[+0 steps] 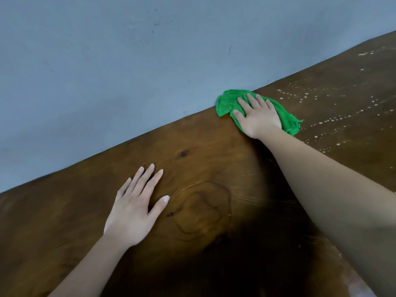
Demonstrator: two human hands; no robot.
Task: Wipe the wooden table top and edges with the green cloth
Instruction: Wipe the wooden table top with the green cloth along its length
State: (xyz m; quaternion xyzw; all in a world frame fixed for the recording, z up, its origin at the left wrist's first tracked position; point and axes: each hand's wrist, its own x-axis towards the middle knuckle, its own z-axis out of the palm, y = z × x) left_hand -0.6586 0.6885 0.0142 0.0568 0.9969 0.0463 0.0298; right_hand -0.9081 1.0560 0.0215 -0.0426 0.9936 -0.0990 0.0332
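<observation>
Right hand [258, 115] lies flat, palm down, on the green cloth [225, 101], fingers spread and extended, pressing it onto the table [203, 159]. No pinch or fist: the hand is open on top of the cloth, not closed around it. Cloth is bunched and wrinkled, sitting at the far edge of the table, right where the wood meets the wall [107, 71]. Part of the cloth pokes out left of the fingers and touches or nearly touches the wall; another part shows right of the wrist with a frayed end. Right forearm reaches in from the lower right, crossing the table top diagonally.

Left hand [136, 209] rests flat on bare wood, palm down, fingers straight and slightly fanned, thumb out to the side. It holds nothing. It is well apart from the cloth, nearer the camera and to the left.

Table is dark brown wood with visible grain, a knot pattern between the two arms. White droplets or specks [321, 123] lie in dotted lines on the wood right of the cloth. Faint streaks show near the right forearm. Wall is plain blue-grey with small dark marks. Table edge runs tilted across the view, low at left, high at right.
</observation>
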